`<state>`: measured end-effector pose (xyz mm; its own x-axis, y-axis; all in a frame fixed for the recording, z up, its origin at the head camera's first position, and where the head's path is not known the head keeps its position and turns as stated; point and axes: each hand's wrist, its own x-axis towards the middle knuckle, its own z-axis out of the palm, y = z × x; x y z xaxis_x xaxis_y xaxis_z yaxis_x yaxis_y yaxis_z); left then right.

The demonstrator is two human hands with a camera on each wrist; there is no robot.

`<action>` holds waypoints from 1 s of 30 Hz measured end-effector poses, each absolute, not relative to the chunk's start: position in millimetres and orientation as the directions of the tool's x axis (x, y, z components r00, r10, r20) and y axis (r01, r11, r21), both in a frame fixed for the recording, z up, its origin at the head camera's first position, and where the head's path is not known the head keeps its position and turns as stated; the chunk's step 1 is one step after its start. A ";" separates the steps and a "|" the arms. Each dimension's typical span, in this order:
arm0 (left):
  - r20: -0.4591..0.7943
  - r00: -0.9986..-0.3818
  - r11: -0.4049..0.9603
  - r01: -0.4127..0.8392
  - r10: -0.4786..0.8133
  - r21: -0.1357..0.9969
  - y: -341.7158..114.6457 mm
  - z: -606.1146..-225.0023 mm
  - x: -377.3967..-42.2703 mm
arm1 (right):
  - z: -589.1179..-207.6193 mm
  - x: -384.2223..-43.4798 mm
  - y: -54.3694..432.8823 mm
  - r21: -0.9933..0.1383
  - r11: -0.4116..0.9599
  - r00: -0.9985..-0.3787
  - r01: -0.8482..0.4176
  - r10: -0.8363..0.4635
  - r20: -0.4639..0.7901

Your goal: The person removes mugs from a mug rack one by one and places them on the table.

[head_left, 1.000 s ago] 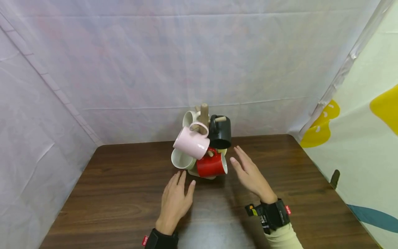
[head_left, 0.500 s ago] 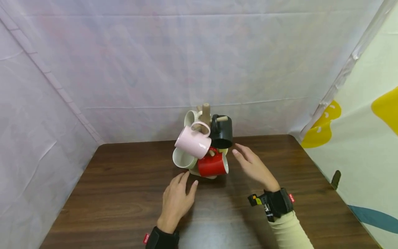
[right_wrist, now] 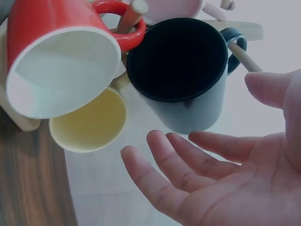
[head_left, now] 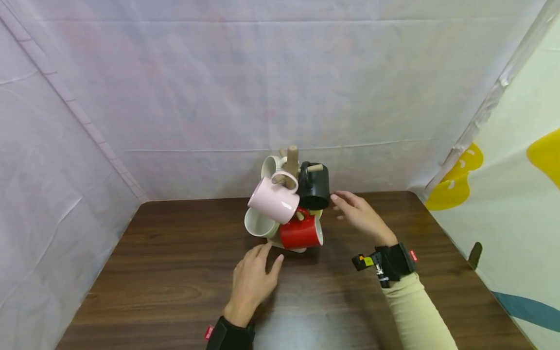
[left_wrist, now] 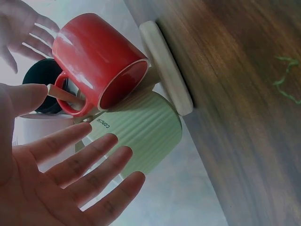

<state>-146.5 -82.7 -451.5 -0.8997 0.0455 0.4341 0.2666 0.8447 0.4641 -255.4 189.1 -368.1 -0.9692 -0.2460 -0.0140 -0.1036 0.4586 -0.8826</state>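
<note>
A wooden mug tree (head_left: 292, 159) bears several mugs hung by their handles. Its upper pegs carry a pink mug (head_left: 274, 200), a black mug (head_left: 315, 187) and a cream mug (head_left: 269, 166). Lower down are a red mug (head_left: 302, 232), a pale green ribbed mug (left_wrist: 141, 134) and a yellow mug (right_wrist: 89, 122). My right hand (head_left: 360, 217) is beside the black mug, fingers spread and fingertips close to its side. My left hand (head_left: 253, 282), fingers extended, is in front of the tree's base (left_wrist: 164, 70), near the green mug. Neither hand holds anything.
The tree stands on a dark wooden table (head_left: 175, 272), near its back edge. A white cloth wall (head_left: 197, 107) rises right behind it. Another cloth with yellow and blue shapes (head_left: 455, 180) hangs at the right.
My right hand has moved up and away from me, from beside the red mug to beside the black mug. My left hand has shifted slightly right. The mugs hang as before.
</note>
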 end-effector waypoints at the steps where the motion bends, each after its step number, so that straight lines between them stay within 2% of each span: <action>1: 0.435 -0.899 0.844 0.270 0.048 0.464 -82.4 -451.2 -147.0 | -366.8 -257.3 188.2 -0.892 0.443 -0.970 -0.088 -0.242 -0.025; 10: 0.448 -0.892 0.840 0.285 0.056 0.462 -81.6 -448.3 -151.6 | -365.7 -279.5 178.8 -0.953 0.294 -0.967 0.067 -0.217 -0.135; 19: 0.449 -0.891 0.823 0.302 0.064 0.481 -78.2 -443.9 -155.7 | -358.7 -287.9 171.2 -0.944 0.278 -0.954 0.175 -0.189 -0.232; 30: 0.451 -0.890 0.803 0.314 0.064 0.506 -73.2 -443.6 -164.1 | -354.5 -296.4 161.5 -0.944 0.251 -0.941 0.213 -0.207 -0.268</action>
<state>-164.1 -73.2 -443.6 -0.8902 0.0637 0.4510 0.3140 0.8031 0.5064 -296.4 161.5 -354.5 -0.9410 -0.2071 -0.2676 0.2132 0.2509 -0.9442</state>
